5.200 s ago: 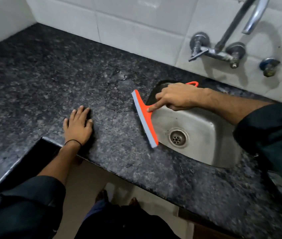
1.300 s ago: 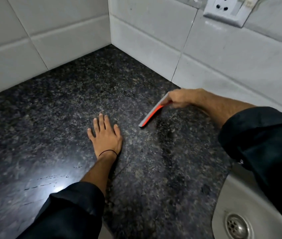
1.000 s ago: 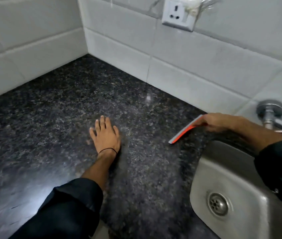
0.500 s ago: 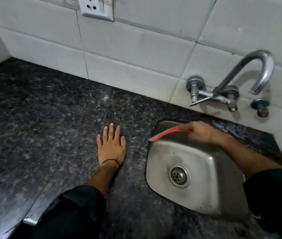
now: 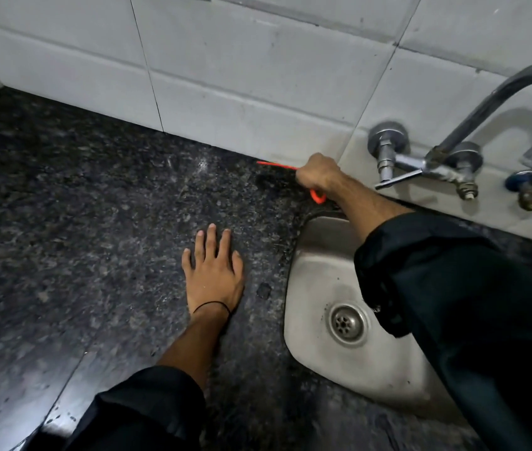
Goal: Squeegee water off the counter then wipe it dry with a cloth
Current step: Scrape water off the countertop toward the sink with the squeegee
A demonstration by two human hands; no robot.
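Two hands – left (image 5: 214, 278), right (image 5: 318, 175); one squeegee (image 5: 277, 165); one sink (image 5: 316, 278); one tap (image 5: 499, 102); one counter (image 5: 79, 222).

Dim, soft, wide-angle kitchen view.
Glare patch on the dark speckled granite desk (image 5: 63, 398) near left; tile lines bow at edges.

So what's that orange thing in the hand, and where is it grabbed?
A squeegee, gripped by its handle in the right hand. The left hand holds nothing.
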